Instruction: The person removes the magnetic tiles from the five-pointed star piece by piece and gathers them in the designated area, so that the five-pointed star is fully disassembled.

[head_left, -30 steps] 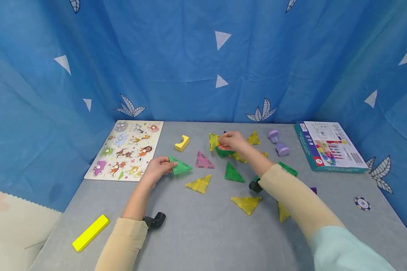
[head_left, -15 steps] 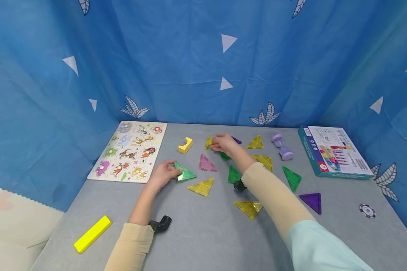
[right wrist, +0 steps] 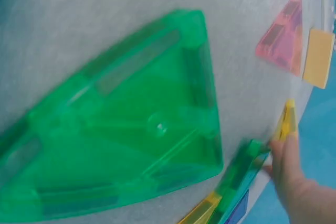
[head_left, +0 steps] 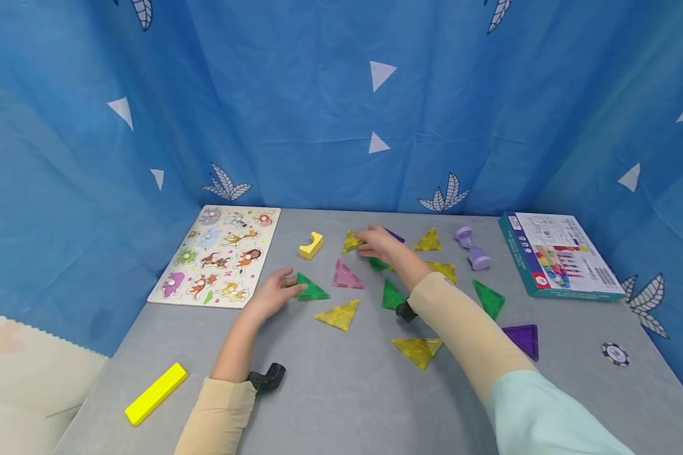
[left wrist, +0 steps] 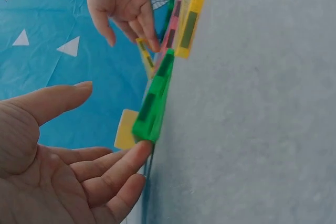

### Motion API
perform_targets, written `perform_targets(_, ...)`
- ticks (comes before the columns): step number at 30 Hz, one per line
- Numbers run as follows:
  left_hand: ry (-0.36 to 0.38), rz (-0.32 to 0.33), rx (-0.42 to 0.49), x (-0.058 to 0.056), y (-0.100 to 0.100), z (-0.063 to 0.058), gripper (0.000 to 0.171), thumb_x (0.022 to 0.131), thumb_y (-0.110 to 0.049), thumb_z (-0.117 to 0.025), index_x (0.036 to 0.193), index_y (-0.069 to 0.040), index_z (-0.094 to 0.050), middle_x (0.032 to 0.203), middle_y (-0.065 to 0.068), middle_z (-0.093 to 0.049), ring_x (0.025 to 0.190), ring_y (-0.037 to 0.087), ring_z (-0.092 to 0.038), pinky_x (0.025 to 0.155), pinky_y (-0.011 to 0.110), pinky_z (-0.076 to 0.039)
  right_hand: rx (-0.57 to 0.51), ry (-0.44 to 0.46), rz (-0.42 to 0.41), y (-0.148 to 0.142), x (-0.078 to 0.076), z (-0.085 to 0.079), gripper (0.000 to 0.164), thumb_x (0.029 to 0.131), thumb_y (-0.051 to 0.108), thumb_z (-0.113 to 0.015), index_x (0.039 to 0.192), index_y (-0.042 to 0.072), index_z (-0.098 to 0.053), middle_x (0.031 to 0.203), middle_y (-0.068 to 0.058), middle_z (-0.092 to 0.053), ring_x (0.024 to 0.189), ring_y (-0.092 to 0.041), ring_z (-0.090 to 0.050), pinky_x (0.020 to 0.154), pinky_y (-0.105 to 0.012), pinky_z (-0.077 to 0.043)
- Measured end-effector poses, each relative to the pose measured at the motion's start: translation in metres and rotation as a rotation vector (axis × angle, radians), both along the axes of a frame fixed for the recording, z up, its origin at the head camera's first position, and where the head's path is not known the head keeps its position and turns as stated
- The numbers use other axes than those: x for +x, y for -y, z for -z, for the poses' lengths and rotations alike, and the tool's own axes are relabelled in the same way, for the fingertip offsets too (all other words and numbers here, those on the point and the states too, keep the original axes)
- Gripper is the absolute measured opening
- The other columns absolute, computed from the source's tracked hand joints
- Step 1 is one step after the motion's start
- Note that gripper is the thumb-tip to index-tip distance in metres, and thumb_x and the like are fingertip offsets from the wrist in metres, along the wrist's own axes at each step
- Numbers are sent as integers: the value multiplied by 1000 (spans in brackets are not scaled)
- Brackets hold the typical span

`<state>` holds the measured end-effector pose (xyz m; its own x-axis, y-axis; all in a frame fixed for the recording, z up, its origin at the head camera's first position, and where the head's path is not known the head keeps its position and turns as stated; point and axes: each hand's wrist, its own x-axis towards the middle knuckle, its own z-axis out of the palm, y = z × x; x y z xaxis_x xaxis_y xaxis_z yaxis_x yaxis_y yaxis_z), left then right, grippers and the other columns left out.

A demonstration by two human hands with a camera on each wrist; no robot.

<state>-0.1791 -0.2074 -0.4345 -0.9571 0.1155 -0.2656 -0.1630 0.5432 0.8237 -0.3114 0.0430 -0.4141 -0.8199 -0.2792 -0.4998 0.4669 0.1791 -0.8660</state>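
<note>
A green triangular magnetic tile lies on the grey table; my left hand is just to its left. In the left wrist view the left thumb stands apart from the loose fingers, whose tips are by the green tile. Farther back, my right hand is beside a yellow triangular tile. In the right wrist view its fingertips touch or nearly touch that yellow tile. Below the right hand lies another green tile, partly hidden. A pink triangular tile sits between the hands.
More triangular tiles lie around, including a yellow tile and a purple tile. An animal puzzle board, yellow arch block, long yellow block, purple hourglass, boxed toy and poker chip surround them.
My left hand has let go of the green tile, which now lies flat. The right hand has lowered the yellow tile to the table, and its fingers have loosened.
</note>
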Motion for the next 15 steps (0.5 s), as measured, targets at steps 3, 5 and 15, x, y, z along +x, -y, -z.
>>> perform_targets(3, 17, 13, 7, -2, 0, -2, 73, 91, -36, -59, 145, 1, -25, 137, 23, -44, 126, 37, -41, 100, 50, -35, 21, -29, 13, -6, -1, -3, 76, 96, 20, -52, 150, 10, 1, 153, -16, -13, 134, -33, -30, 103, -37, -35)
perform_targets(5, 19, 19, 2, -3, -1, -4, 74, 91, -37, -58, 145, 0, -26, 137, 23, -44, 126, 37, -41, 100, 50, -34, 18, -53, 21, -12, -2, -8, 75, 96, 20, -51, 150, 10, 0, 154, -16, -10, 136, -34, -25, 105, -38, -32)
perform_targets(15, -61, 27, -17, 1, -9, -12, 71, 91, -36, -58, 145, -1, -27, 141, 22, -40, 127, 36, -41, 99, 49, -37, 18, -264, -55, -75, 19, -48, 64, 98, 20, -46, 150, 9, -11, 152, -16, -17, 137, -33, -24, 108, -43, -26)
